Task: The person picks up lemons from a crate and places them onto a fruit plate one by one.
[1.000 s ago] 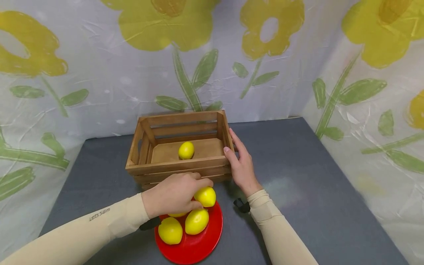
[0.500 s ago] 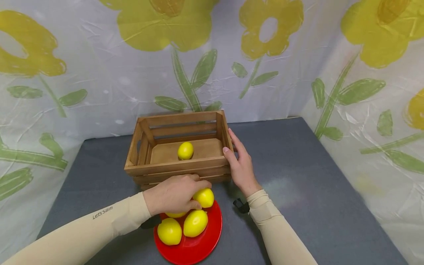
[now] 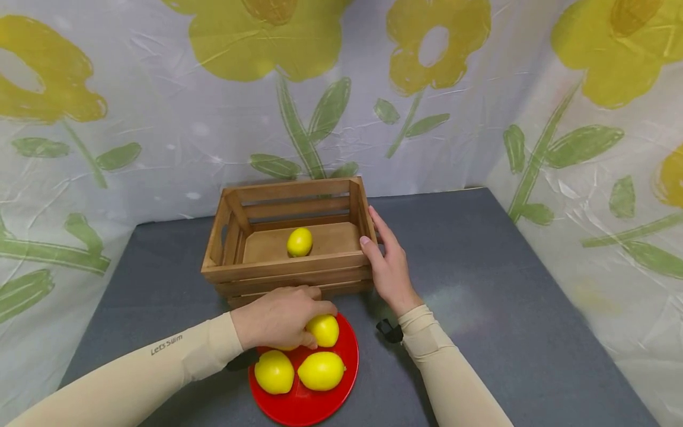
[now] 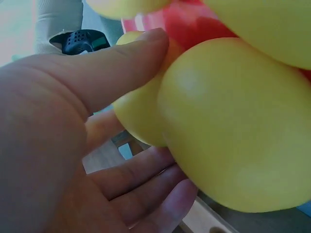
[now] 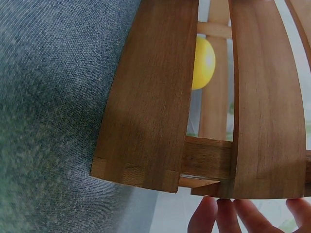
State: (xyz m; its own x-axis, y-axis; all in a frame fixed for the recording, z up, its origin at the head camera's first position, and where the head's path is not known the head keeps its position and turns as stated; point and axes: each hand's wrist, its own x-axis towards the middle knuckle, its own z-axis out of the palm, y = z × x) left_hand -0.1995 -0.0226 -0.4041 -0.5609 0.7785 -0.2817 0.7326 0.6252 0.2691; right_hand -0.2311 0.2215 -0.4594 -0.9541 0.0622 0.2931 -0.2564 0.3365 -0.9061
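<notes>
My left hand [image 3: 283, 317] reaches over the red plate [image 3: 299, 409] and holds a lemon [image 3: 323, 331] between thumb and fingers, low over the plate's far side. In the left wrist view the thumb lies along this lemon [image 4: 138, 111], with another lemon [image 4: 238, 121] large in front. Two more lemons, one [image 3: 274, 372] at left and one [image 3: 322, 371] at right, lie on the near part of the plate. A further lemon is mostly covered by my left hand. My right hand [image 3: 392, 270] holds the right end of the wooden crate [image 3: 288, 270], thumb over the rim.
One lemon [image 3: 300, 242] lies inside the slatted crate, showing through its slats in the right wrist view. The crate stands just behind the plate on the dark grey table [image 3: 480, 332]. A flower-printed curtain [image 3: 213, 118] borders the table's back and sides.
My left hand has moved slightly down and toward me with its lemon. The lemon at the plate's near right has turned sideways and shifted nearer. My right hand and the crate stay put.
</notes>
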